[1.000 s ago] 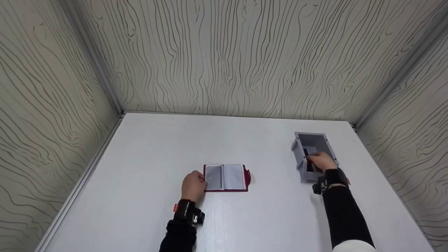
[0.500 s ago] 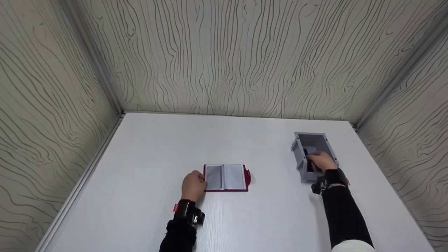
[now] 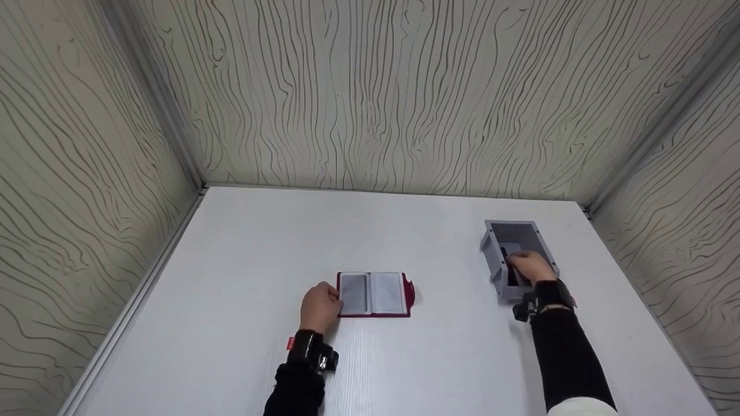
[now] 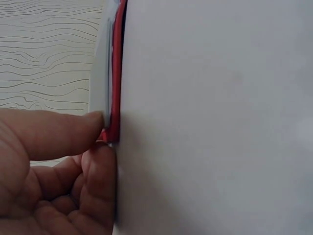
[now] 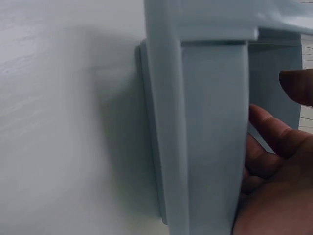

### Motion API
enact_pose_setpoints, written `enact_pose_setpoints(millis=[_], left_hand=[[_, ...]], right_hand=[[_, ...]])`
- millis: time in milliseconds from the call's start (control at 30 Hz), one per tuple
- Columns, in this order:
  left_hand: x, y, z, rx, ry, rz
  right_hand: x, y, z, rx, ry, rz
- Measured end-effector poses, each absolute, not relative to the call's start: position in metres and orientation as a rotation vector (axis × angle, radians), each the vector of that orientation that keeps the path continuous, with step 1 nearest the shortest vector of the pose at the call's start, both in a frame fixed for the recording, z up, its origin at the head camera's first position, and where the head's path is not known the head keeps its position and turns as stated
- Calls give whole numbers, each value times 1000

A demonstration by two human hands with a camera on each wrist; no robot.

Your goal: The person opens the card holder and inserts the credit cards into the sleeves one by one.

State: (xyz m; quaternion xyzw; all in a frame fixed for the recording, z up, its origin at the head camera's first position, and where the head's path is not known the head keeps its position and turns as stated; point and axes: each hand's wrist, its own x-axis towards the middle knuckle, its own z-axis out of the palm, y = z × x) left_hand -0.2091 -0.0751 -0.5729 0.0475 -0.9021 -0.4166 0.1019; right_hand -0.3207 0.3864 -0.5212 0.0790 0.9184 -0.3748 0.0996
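A small red card holder [image 3: 384, 293] lies spread open on the white table, showing clear sleeve pages. My left hand [image 3: 319, 306] pinches its left edge; in the left wrist view the thumb [image 4: 73, 129] rests over the red cover's corner and curled fingers sit below. Over at the right, my right hand [image 3: 533, 266] reaches into a grey plastic bin [image 3: 495, 260]. Inside it, beside the fingers, lies a dark flat item [image 3: 512, 277], partly hidden by the hand. In the right wrist view the thumb [image 5: 296, 87] and index finger stand apart behind the bin wall [image 5: 215, 127].
The white table [image 3: 277, 237] is enclosed by wood-grain patterned panels [image 3: 370, 98] at the back and both sides. Grey metal posts [image 3: 156, 98] run up the corners. Each wrist wears a black camera strap [image 3: 306, 346].
The grey bin has shifted very slightly toward me, with the right hand still inside it. The left hand and the card holder have stayed in place.
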Motion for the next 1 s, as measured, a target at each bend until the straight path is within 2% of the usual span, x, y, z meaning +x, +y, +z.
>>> enact_pose_setpoints(millis=[1000], left_hand=[[-209,-76,-571,170,-2692,-1245]], right_hand=[[-314,378,-513,344,2656,-1221]])
